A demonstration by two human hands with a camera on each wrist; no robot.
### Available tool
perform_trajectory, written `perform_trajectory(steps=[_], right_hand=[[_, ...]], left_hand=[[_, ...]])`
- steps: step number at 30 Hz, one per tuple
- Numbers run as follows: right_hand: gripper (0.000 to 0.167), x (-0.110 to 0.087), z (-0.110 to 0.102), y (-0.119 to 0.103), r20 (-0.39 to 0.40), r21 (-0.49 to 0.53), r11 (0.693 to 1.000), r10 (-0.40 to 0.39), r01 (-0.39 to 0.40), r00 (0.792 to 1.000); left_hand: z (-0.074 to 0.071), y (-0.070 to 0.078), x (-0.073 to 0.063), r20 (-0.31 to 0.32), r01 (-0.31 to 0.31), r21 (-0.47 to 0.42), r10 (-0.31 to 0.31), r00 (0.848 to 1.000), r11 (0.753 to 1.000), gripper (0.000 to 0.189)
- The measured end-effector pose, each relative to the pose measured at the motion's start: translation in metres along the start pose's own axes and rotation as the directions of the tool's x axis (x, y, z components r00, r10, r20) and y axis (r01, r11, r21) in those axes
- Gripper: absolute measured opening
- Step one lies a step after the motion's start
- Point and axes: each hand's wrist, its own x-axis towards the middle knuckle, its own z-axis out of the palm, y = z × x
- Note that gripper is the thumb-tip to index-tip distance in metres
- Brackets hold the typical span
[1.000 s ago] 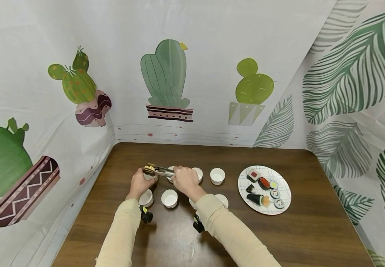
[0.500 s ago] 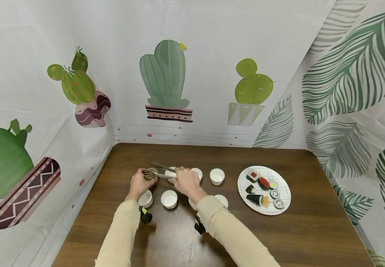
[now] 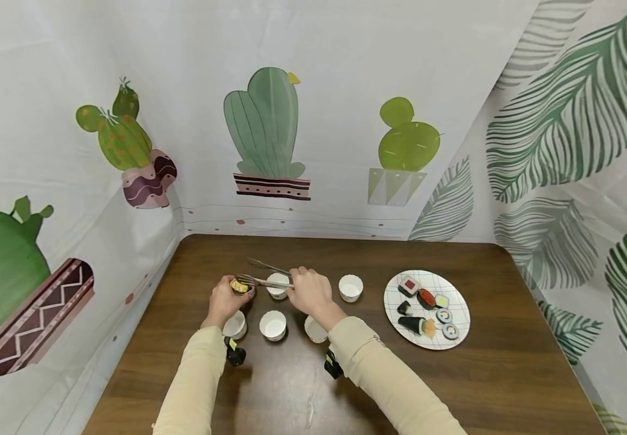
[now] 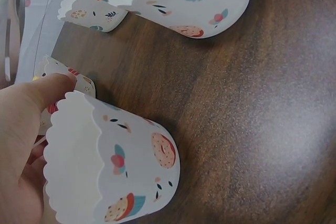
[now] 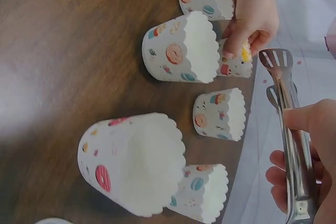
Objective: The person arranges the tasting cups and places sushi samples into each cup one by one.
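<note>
My left hand [image 3: 222, 302] grips the rim of a white paper baking cup [image 3: 250, 293] at the back left of the table. A yellow sushi piece [image 3: 240, 286] sits in the mouth of that cup, and its yellow edge [image 5: 245, 52] also shows in the right wrist view. Metal tongs [image 3: 272, 283] are held by my right hand [image 3: 310, 293], their slotted ends spread apart just right of the cup. Nothing is between the tong ends. The left wrist view shows part of the left hand [image 4: 26, 140], with a nearer baking cup [image 4: 126, 166] covering some of its fingers.
More baking cups stand in two rows, among them one at back right [image 3: 351, 288] and one in front [image 3: 273, 325]. A round plate [image 3: 400, 335] with several toy sushi pieces lies to the right. A patterned curtain [image 3: 335, 121] borders the brown table [image 3: 368, 386].
The tongs have spread apart, let go of the yellow sushi piece, and moved slightly right with my right hand. The piece now sits in the cup. My left hand stays at that cup.
</note>
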Motion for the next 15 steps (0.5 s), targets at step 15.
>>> perform_trajectory(steps=[15], right_hand=[[0.040,-0.011,-0.016,0.018,-0.039,0.009,1.000,-0.024,0.024,0.999]], left_hand=[[0.002,0.000,0.000,0.009,0.011,-0.007,-0.011,1.000,1.000,0.066]])
